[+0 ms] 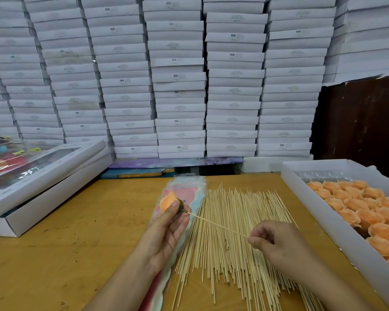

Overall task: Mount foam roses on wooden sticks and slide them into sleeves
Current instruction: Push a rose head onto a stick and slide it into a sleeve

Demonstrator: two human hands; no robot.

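Observation:
My left hand (166, 230) holds an orange foam rose (168, 202) with a green base between thumb and fingers. A thin wooden stick (216, 224) runs from the rose's base to my right hand (276, 241), which pinches its far end. Both hands hover over a stack of pink and white sleeves (189, 194) and a wide pile of wooden sticks (229, 261) on the wooden table (81, 232). The sleeves lie partly under my left hand and forearm.
A white tray (337, 223) holding several orange foam roses (368, 212) stands at the right. Flat white boxes with windowed lids (43, 182) lie at the left. A wall of stacked white boxes (180, 81) rises behind the table.

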